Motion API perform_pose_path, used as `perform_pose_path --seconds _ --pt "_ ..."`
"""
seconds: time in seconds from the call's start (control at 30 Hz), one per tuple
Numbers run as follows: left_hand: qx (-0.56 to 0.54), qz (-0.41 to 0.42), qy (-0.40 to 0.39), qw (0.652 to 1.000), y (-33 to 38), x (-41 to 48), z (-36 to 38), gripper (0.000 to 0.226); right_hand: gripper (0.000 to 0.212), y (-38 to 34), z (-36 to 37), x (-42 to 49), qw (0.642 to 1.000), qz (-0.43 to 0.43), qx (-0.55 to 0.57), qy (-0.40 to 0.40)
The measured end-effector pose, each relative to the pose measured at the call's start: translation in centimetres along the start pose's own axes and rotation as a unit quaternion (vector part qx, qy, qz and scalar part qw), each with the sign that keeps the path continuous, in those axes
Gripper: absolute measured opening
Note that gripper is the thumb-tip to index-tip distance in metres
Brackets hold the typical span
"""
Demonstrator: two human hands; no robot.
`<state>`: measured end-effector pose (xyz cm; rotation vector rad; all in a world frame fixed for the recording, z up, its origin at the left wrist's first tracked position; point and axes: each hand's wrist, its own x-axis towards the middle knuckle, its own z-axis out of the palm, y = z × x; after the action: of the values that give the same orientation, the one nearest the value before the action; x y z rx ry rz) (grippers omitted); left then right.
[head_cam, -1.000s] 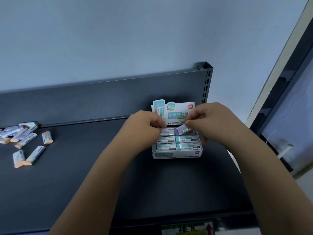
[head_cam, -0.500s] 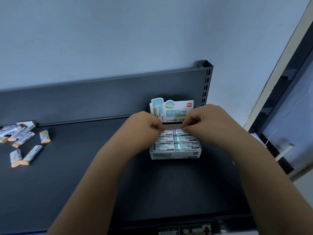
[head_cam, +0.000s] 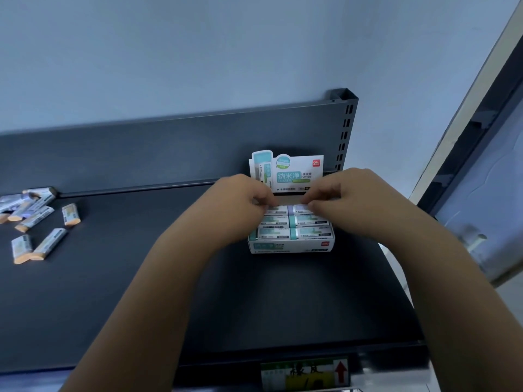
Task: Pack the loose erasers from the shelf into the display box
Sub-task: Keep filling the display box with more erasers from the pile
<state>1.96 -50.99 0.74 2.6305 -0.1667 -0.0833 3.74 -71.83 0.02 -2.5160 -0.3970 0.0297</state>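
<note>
Both hands [head_cam: 285,205] pinch back-row erasers [head_cam: 300,209] lying crosswise in the display box [head_cam: 291,246]; header upright.

One white-and-teal cardboard display box [head_cam: 291,246] stands right of centre, showing six wrapped erasers [head_cam: 311,232] in two columns of three. At the left edge, about seven loose orange-tipped wrapped erasers [head_cam: 70,214] lie scattered; the overlapping pile blurs the count. Two bare hands.

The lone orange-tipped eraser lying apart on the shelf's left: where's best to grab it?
Pinch the orange-tipped sleeved eraser across its long sides, coming straight down. It lies flat on the dark shelf, clear of its neighbours, so both sides look open.
</note>
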Motion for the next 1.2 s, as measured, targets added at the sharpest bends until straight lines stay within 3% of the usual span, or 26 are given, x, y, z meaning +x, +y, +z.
perform_pose_path --seconds 0.13,0.3,0.43,0.57,0.67,0.87,1.0,1.1,1.2 --pt "-0.007 0.009 -0.002 1.000 -0.4 -0.2 0.2 0.029 0.018 -0.2 0.0 -0.3 1.000 -0.005 -0.020 -0.004" --pt "0.061 0.035 -0.005 0.998 -0.1 -0.9 -0.1 0.032 0.022 -0.8 0.1 -1.2 0.999 0.005 -0.042 0.007" --pt "0.031 0.051 0.017 0.998 0.3 -1.9 -0.2 0.028 0.026 -1.7 0.3 -2.6 0.996 0.005 -0.016 0.083" --pt "0.050 0.077 0.069 0.993 -0.1 -2.8 0.3 0.031 0.022 -2.6 1.6 -3.7 0.982 -0.059 0.013 0.176" --pt "0.062 0.080 0.090 0.991 -0.4 -3.7 0.3 0.038 0.031 -3.3 2.8 -4.3 0.974 -0.079 0.042 0.209" --pt "0.080 0.053 0.130 0.987 -1.2 -5.9 0.6 0.069 0.046 -5.6 5.0 -5.3 0.977 -0.095 0.080 0.173" --pt "0.065 0.046 0.116 0.990 -3.5 -7.3 0.5 0.065 0.043 -7.8 6.1 -5.4 0.973 -0.079 0.154 0.155" --pt "0.060 0.042 0.114 0.991 -6.0 -8.1 -0.8 0.058 0.045 -10.4 7.3 -5.1 0.976 -0.082 0.147 0.139" --pt "0.071 0.045 0.134 0.987 -8.9 -9.0 -2.4 0.067 0.046 -13.2 9.1 -4.6 0.978 -0.086 0.142 0.126"
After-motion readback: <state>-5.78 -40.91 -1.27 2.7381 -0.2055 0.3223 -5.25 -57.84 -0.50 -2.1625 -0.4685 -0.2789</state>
